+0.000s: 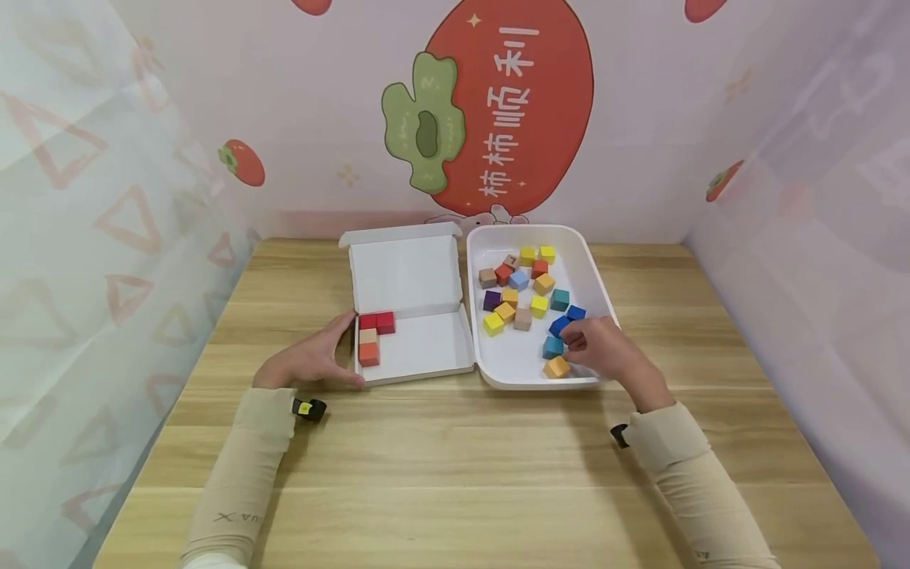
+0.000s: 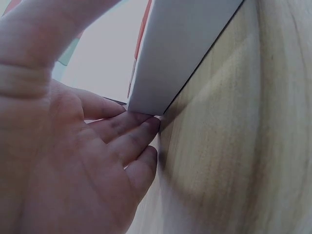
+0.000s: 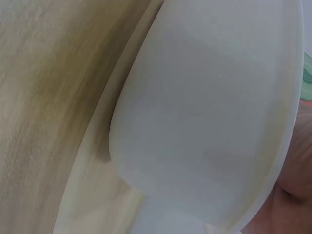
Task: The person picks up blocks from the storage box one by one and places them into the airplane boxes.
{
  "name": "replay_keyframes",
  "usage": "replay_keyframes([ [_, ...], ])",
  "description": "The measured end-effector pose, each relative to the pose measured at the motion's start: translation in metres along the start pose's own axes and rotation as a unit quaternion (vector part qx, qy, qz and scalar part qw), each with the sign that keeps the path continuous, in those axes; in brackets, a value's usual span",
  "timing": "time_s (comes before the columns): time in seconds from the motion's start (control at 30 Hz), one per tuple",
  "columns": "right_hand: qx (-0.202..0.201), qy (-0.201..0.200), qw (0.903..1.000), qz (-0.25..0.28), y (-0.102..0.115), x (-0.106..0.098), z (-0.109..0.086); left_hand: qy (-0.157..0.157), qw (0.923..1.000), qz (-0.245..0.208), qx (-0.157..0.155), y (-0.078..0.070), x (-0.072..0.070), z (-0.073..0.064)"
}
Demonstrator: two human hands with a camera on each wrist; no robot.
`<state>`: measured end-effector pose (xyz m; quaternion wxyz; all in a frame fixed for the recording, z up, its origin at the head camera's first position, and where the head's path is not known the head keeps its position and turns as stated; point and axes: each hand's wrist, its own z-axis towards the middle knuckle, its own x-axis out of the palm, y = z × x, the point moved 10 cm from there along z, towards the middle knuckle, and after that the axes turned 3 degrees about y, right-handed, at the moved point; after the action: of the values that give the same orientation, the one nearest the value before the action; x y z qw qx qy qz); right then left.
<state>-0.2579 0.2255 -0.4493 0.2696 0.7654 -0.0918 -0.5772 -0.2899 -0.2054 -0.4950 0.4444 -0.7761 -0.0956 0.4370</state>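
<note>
My left hand (image 1: 313, 356) spans the left side of a white open-lidded cardboard box (image 1: 426, 348), thumb near its front corner and extended fingers (image 2: 131, 136) at its back corner. Along the box's left edge lie two red cubes (image 1: 385, 322), a tan cube (image 1: 368, 337) and an orange-red cube (image 1: 369, 354). Over the front right of a white tray (image 1: 519, 374), my right hand (image 1: 604, 348) has curled fingers right beside a blue cube (image 1: 560, 326), a teal cube (image 1: 552, 348) and an orange cube (image 1: 557, 367). I cannot tell whether it pinches one; its fingertips are partly hidden.
Several more cubes lie loose in the tray, among them a yellow cube (image 1: 494, 324), a purple cube (image 1: 492, 300) and a green cube (image 1: 559, 299). The box's raised lid (image 1: 405, 273) leans back beside the tray. Both stand on a wooden table (image 1: 455, 474) before a printed backdrop (image 1: 320, 118).
</note>
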Motion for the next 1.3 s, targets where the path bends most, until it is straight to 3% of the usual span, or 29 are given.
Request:
replay_keyframes([
  [0.4,-0.008,-0.011,0.9998,-0.013,0.002,0.002,0.003,-0.002,1.0,0.006,-0.003,0.001,-0.001,-0.002],
  [0.6,0.008,-0.003,0.9997,-0.022,0.007,0.001,0.005,-0.002,0.9999,0.011,-0.004,0.001,-0.001,-0.002],
  [0.93,0.007,-0.01,0.9999,-0.006,0.006,-0.001,0.002,0.004,1.0,0.0,-0.008,0.001,0.003,-0.002],
  [1.1,-0.017,-0.02,0.9996,0.014,0.02,-0.015,0.001,0.002,1.0,-0.002,-0.007,0.001,0.002,-0.001],
  [1.3,-0.051,-0.025,0.9983,0.013,0.055,-0.028,0.0,0.003,1.0,0.0,-0.009,0.001,0.001,-0.001],
])
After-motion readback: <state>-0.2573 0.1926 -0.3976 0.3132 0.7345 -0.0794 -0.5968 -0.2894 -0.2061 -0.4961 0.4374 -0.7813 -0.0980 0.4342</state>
